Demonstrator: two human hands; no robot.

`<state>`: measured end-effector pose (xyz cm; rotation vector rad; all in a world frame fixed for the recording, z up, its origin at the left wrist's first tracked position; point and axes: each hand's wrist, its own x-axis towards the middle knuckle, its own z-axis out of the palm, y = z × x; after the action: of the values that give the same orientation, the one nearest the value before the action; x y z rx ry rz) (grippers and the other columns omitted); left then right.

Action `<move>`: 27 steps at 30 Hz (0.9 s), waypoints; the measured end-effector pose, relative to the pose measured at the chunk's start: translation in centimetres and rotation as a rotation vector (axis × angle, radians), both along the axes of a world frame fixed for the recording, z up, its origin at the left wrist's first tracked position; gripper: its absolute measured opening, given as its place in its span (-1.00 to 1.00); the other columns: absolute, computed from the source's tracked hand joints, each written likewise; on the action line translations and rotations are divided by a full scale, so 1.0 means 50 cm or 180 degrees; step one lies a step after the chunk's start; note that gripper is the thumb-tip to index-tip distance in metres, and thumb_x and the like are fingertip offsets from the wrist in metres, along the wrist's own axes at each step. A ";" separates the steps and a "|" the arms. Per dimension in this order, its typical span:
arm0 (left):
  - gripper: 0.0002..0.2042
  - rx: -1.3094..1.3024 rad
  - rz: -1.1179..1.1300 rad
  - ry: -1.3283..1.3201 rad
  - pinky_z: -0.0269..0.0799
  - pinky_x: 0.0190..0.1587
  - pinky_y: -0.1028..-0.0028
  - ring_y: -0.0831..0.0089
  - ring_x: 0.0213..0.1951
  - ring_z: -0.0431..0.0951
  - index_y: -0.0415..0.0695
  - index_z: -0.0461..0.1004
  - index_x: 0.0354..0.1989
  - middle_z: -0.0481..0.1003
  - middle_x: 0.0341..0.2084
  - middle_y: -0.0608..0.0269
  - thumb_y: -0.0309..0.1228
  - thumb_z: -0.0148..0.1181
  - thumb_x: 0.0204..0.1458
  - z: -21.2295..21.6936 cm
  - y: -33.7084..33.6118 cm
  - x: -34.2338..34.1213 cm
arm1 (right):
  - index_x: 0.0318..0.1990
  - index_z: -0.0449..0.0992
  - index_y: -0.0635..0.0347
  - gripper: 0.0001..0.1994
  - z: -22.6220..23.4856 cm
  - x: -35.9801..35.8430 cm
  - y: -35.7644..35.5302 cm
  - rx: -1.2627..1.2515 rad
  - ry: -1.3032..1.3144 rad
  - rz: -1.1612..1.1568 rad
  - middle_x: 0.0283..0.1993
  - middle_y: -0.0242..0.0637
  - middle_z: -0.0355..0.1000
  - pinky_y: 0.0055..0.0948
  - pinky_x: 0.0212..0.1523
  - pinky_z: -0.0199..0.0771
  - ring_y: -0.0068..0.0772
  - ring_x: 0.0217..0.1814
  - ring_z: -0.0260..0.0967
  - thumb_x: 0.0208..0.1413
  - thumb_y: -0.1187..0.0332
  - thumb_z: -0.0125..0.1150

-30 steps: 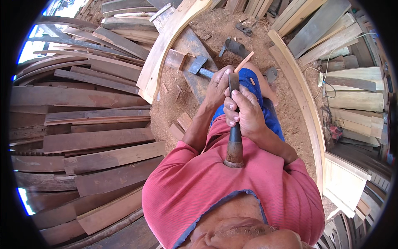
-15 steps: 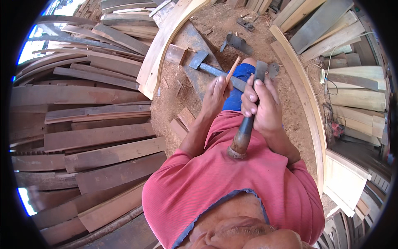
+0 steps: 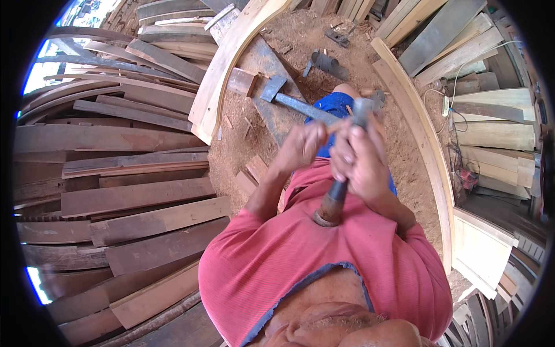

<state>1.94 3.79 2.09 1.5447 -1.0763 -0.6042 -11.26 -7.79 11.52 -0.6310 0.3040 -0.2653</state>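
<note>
Grey-bladed metal chisel with a worn brown handle [image 3: 332, 206] held before the pink ribbed shirt [image 3: 324, 248]

Its butt meets the cloth; its motion-blurred blade points away. The right grip [image 3: 364, 159] clasps the chisel's middle, hiding that stretch. The left grip [image 3: 302, 147], also blurred, is curled around a thin tan wooden stick [image 3: 334, 124] near the blade. Beyond, a grey T-shaped metal tool [image 3: 303, 107] runs partly behind the grips. Leftward lie a curved pale wooden board [image 3: 215, 87] and stacked brown planks [image 3: 136, 195].
</note>
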 end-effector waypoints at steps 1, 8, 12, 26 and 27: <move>-0.65 0.0239 -0.0174 -0.0091 0.25 -0.48 0.30 0.34 -0.60 0.30 -0.20 0.32 -0.50 0.30 -0.65 0.15 -0.32 -0.15 0.35 -0.010 0.016 -0.017 | -0.12 0.27 0.11 -0.82 0.008 -0.014 -0.014 -0.0144 -0.0234 -0.0214 -0.53 -0.54 0.11 -0.62 -0.67 0.19 -0.74 -0.69 0.00 0.40 0.21 -0.11; -0.67 -0.0647 0.0364 0.2796 0.15 -0.54 0.57 0.64 -0.60 0.20 -0.12 0.37 -0.36 0.24 -0.67 0.46 -0.16 -0.12 0.37 -0.035 -0.020 -0.003 | -0.16 0.30 0.11 -0.86 -0.056 0.035 -0.060 0.0749 0.0350 -0.0245 -0.49 -0.52 0.19 -0.60 -0.62 0.23 -0.70 -0.62 0.10 0.37 0.27 -0.08; -0.67 -0.0605 0.0722 0.2538 0.14 -0.53 0.60 0.69 -0.57 0.20 -0.08 0.36 -0.38 0.24 -0.64 0.50 -0.14 -0.11 0.37 0.011 -0.104 0.025 | -0.16 0.33 0.12 -0.87 -0.072 0.062 -0.025 0.0906 0.0232 0.0239 -0.50 -0.51 0.21 -0.58 -0.63 0.25 -0.69 -0.63 0.10 0.35 0.28 -0.05; -0.67 0.0080 0.0172 0.0189 0.26 -0.46 0.39 0.47 -0.54 0.28 -0.17 0.32 -0.45 0.26 -0.64 0.29 -0.25 -0.08 0.35 -0.003 -0.005 -0.047 | -0.13 0.25 0.10 -0.85 0.012 -0.010 -0.014 -0.0632 -0.0254 -0.0301 -0.54 -0.51 0.12 -0.60 -0.67 0.20 -0.73 -0.70 0.00 0.39 0.24 -0.14; -0.67 0.0084 0.0091 0.0494 0.25 -0.49 0.42 0.51 -0.57 0.26 -0.16 0.33 -0.46 0.27 -0.65 0.34 -0.25 -0.07 0.35 -0.011 0.000 -0.066 | -0.15 0.25 0.13 -0.84 0.013 -0.010 -0.022 -0.0588 0.0001 -0.0310 -0.54 -0.50 0.14 -0.60 -0.66 0.21 -0.73 -0.69 0.02 0.39 0.25 -0.14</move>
<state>-1.33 3.80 1.55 1.5072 -0.9307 -0.7092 -11.77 -8.89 12.19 -0.7996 0.3132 -0.3896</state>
